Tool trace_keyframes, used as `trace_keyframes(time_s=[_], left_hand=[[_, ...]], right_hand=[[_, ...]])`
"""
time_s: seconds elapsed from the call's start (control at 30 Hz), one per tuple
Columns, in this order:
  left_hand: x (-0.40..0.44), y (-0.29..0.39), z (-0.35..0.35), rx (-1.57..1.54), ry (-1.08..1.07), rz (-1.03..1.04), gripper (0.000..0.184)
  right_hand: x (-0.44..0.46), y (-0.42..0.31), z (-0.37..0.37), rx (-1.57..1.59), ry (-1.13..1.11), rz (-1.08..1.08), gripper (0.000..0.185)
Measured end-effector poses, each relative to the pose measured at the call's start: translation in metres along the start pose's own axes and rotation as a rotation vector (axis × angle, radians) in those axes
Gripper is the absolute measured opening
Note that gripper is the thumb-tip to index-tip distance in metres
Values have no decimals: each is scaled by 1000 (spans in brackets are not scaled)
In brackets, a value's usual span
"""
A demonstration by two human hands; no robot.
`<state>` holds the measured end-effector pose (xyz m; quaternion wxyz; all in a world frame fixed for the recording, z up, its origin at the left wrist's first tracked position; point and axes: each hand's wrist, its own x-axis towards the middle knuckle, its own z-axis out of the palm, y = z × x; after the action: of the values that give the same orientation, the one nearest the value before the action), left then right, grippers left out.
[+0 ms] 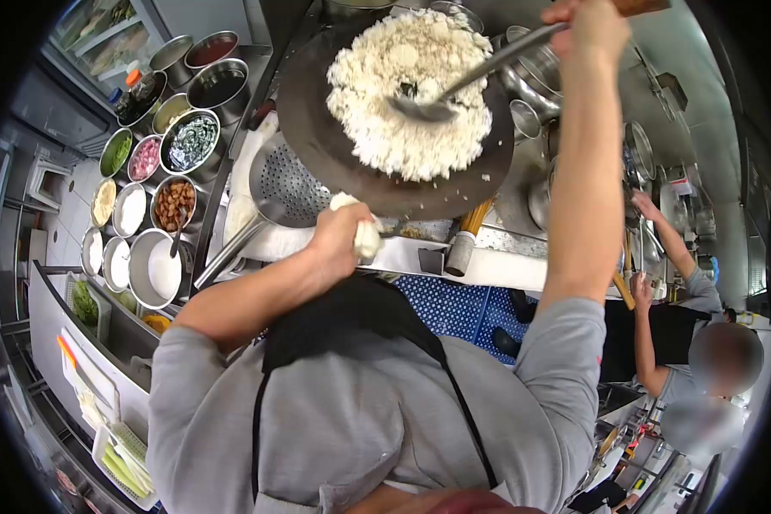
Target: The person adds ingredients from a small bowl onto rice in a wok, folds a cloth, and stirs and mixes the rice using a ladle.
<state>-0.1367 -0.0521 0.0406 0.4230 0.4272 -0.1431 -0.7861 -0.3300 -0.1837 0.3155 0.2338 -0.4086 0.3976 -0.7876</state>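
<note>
A dark wok (317, 111) full of white rice (420, 146) stands in front of me. My right hand (593, 34) is closed around the long handle of a ladle (424, 110), whose bowl rests on the rice. At the wok's near left edge, my left hand (344, 240) grips a white cloth (367, 238); the wok's handle, if it lies under the cloth, is hidden. Just left of that hand lies a perforated metal strainer (287, 180), its long handle pointing toward me.
Metal pots of ingredients stand at the left, among them browned cubes (174, 204), chopped greens (194, 142) and a white-filled pot (156, 267). A wooden-handled tool (469, 236) lies near the wok. Metal bowls (535, 77) stand at right. A co-worker (681, 300) works further right.
</note>
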Motion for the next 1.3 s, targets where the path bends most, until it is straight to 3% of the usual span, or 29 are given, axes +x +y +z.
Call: trace_keyframes(time_s=[0.07,0.1,0.2,0.23,0.33,0.37,0.4,0.47,0.57,0.63,0.7,0.77,0.83,0.9,0.93,0.97,1.03,1.1,1.13,1.17,1.23,1.3], left_hand=[[-26,29,26,-39,-64,-69,7],[-21,52,51,-127,25,-138,7],[65,30,34,14,-120,-83,8],[84,10,19,12,-142,-18,10],[42,-38,-17,-27,-41,1,17],[16,-39,-21,1,16,-26,19],[1,-30,-16,9,0,-24,17],[-17,1,20,-97,9,-18,13],[54,24,44,26,-39,-6,10],[117,18,31,70,-102,17,5],[94,6,48,-93,-44,78,4],[33,30,65,-37,45,-122,9],[26,34,66,-39,-1,-143,10],[58,30,52,7,-60,-108,11],[76,8,34,-5,-62,-10,12],[72,-9,22,-53,-87,68,14],[46,-33,-1,-110,-74,78,15],[-27,-9,25,-76,55,-16,16],[-35,4,31,-83,9,-107,15],[-23,17,45,-177,-62,-84,13],[19,50,69,-97,-96,-242,10],[70,9,46,-93,-110,-39,10]], right_hand=[[2,-29,-4,-2,-142,29,18],[-8,-41,-6,56,-212,61,18],[-49,-18,5,-225,18,25,20],[-50,17,-3,-167,25,-25,21],[-31,38,-28,-16,-41,-227,24],[-22,36,-41,-23,-73,-256,27],[-10,50,-60,156,-83,-93,30],[-29,100,-72,179,-87,-228,31],[-82,138,-75,140,65,-329,31],[-95,117,-67,154,-12,-242,32],[-100,72,-57,101,-122,-161,35],[-105,24,-56,97,-170,-154,36],[-91,16,-75,187,-290,-124,33],[-79,62,-63,70,-1,-166,30],[-68,86,-64,160,-13,-143,28],[-56,97,-64,187,-127,-277,25],[-26,71,-48,139,-63,-257,25],[-2,26,-27,33,-31,-260,22],[2,6,-16,-23,22,-170,22],[6,-2,-17,0,-20,-87,22],[-11,-15,-13,-115,-34,-62,24],[-37,15,-19,-166,-16,-52,26]])
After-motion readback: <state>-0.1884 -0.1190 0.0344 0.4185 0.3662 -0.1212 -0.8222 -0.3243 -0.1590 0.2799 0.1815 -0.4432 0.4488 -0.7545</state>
